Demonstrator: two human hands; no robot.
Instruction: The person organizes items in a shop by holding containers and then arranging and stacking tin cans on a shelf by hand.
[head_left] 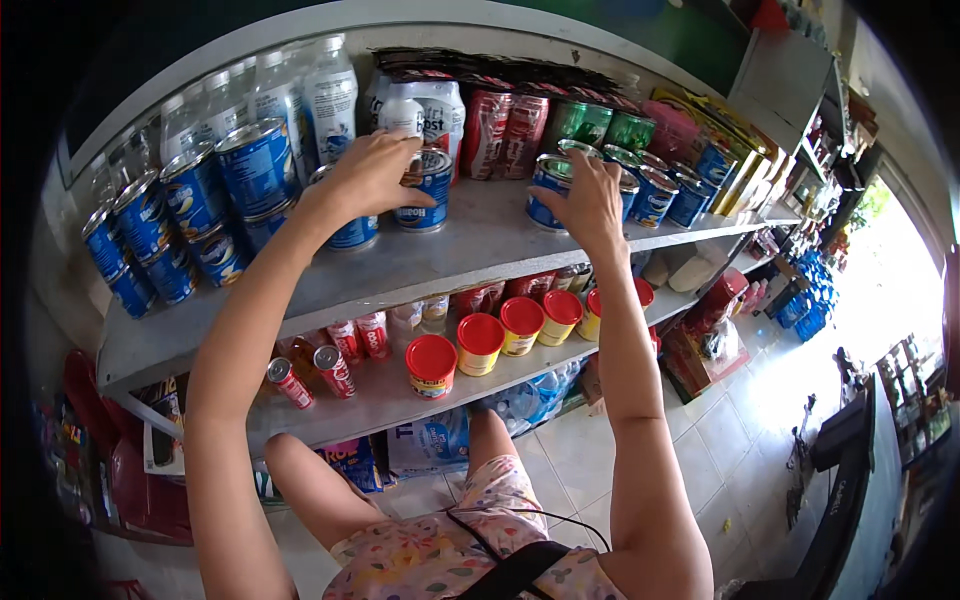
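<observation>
On the upper grey shelf (480, 222), my left hand (374, 172) is curled around a blue can (433, 188), thumb low on its side and fingers near its rim. Another blue can (352, 234) stands beneath that wrist, partly hidden. Further right, my right hand (596, 204) grips a second blue can (549, 177) from its right side, the thumb across its front. More blue cans (655, 196) stand in a group just right of this hand. Between my two hands, red drink cans (508, 135) form a wrapped pack behind.
Stacked blue cans (256, 166) and clear bottles (331, 96) crowd the shelf's left end. White bottles (440, 110) and green cans (582, 122) stand at the back. Below, the lower shelf holds red-lidded tubs (432, 368) and small red cans (334, 371). Bottled water packs (535, 398) lie underneath.
</observation>
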